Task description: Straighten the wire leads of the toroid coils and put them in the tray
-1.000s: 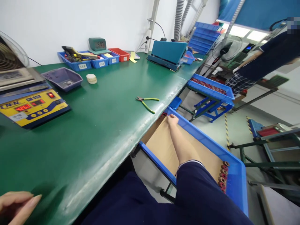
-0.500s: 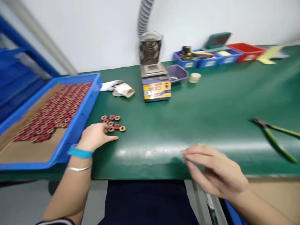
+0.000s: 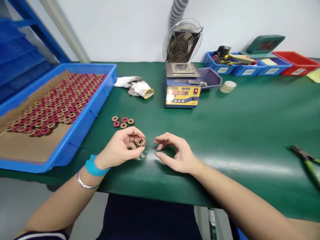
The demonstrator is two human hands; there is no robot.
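Between the thumb and fingers of my left hand (image 3: 122, 146) is a copper-coloured wound ring (image 3: 141, 142), held just above the green table. My right hand (image 3: 175, 151) is a short way to the right of it, thumb and fingers apart with nothing between them. Several small wound rings, some red and some copper, lie in a loose group (image 3: 123, 125) behind my left hand. At the left, a blue tray (image 3: 93, 113) lined with brown cardboard holds many rows of similar red and copper rings.
A blue and yellow heating unit (image 3: 182, 96) with a fan stands at the back, near white gloves (image 3: 136, 86), a purple bin (image 3: 212, 78) and a round whitish piece (image 3: 228, 86). Blue bins (image 3: 222, 69) and a red bin (image 3: 297, 63) line the wall. Green-handled pliers (image 3: 308, 166) lie right.
My left hand has moved right from the loose rings and now holds one ring. My right hand has moved left towards it, its fingers now wider apart. The view has shifted.
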